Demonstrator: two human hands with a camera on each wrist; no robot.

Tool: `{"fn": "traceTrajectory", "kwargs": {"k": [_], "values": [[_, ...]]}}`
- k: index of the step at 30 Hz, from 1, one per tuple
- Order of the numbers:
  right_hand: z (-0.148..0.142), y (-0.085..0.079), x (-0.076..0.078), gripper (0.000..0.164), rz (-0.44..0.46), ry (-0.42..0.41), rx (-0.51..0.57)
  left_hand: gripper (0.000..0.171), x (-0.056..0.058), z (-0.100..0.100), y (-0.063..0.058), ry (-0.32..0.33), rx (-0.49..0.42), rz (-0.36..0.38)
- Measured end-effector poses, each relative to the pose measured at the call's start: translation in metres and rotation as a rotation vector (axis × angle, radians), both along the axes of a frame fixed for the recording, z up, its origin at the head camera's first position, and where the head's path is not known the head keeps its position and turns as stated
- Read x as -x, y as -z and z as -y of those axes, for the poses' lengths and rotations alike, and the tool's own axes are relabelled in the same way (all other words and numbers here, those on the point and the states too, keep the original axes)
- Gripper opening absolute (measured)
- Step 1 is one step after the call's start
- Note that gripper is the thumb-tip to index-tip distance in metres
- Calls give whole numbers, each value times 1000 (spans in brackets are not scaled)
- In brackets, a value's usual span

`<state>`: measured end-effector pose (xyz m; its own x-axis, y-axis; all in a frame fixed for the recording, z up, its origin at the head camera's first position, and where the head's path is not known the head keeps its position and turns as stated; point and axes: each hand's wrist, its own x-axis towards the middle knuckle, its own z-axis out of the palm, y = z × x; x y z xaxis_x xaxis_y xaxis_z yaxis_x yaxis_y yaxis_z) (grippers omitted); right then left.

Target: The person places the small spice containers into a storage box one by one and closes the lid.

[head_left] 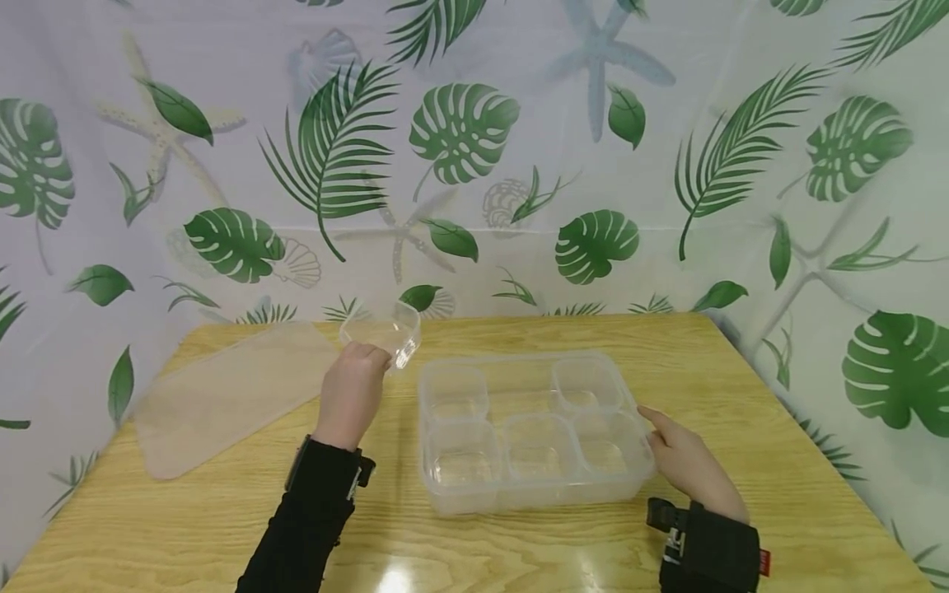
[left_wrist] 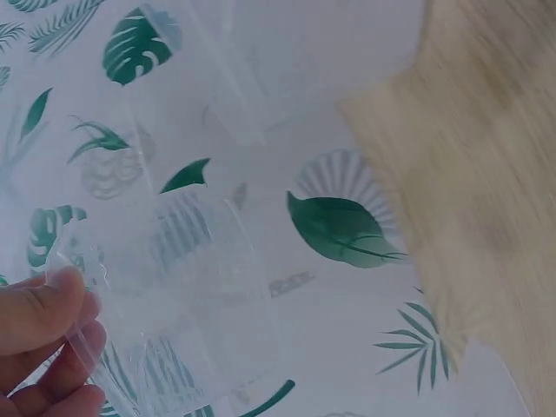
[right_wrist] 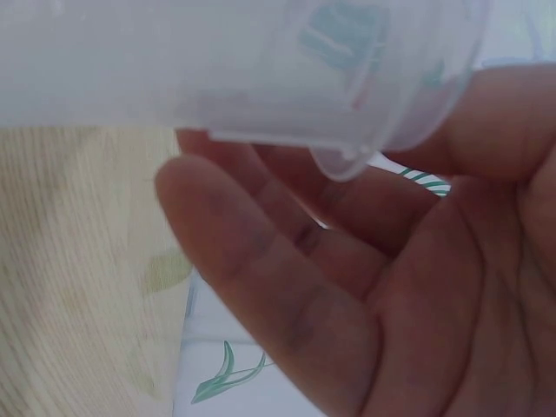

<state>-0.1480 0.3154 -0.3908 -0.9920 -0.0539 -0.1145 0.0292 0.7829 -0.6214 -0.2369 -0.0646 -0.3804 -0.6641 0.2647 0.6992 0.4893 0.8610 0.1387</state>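
Observation:
In the head view, my left hand (head_left: 352, 391) pinches a small clear plastic container (head_left: 404, 346) by its edge, raised above the far side of the table. Up close in the left wrist view, thumb and fingertips (left_wrist: 65, 287) grip its wall. A translucent storage box (head_left: 474, 494) sits in front of me with several small clear containers inside; its back middle space holds none. At the box's right side my right hand (head_left: 685, 457) grips the wall. In the right wrist view its thumb lies against the box and the fingers (right_wrist: 252, 252) bend below the rim.
On the left of the wooden table (head_left: 778, 461) lies a flat translucent lid (head_left: 230, 395), angled toward the back. A leaf-print curtain (head_left: 474, 198) hangs behind the far edge and down both sides.

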Motion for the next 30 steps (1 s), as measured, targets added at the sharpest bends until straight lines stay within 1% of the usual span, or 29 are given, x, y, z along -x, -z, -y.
{"fn": "traceTrajectory", "kwargs": {"k": [3, 6, 10, 14, 20, 26, 30], "values": [[1, -1, 0, 43, -3, -1, -5, 4, -12, -5, -6, 40, -41, -52], [1, -1, 0, 43, -20, 1, -19, 5, -22, -10, -12, 72, -60, -102], [1, -1, 0, 42, -30, 1, -26, 7, -29, -15, -14, 86, -79, -149], [0, 0, 1, 42, -25, 5, -20, 9, -32, -18, -10, 90, -92, -163], [1, 2, 1, 42, -16, 3, -19, 9, -34, -20, -5, 84, -90, -175], [2, 1, 1, 42, -14, -3, -35, 9, -34, -20, -4, 92, -92, -175], [2, 0, 1, 42, -10, -4, -33, 9, -34, -21, -5, 91, -87, -194]]}}
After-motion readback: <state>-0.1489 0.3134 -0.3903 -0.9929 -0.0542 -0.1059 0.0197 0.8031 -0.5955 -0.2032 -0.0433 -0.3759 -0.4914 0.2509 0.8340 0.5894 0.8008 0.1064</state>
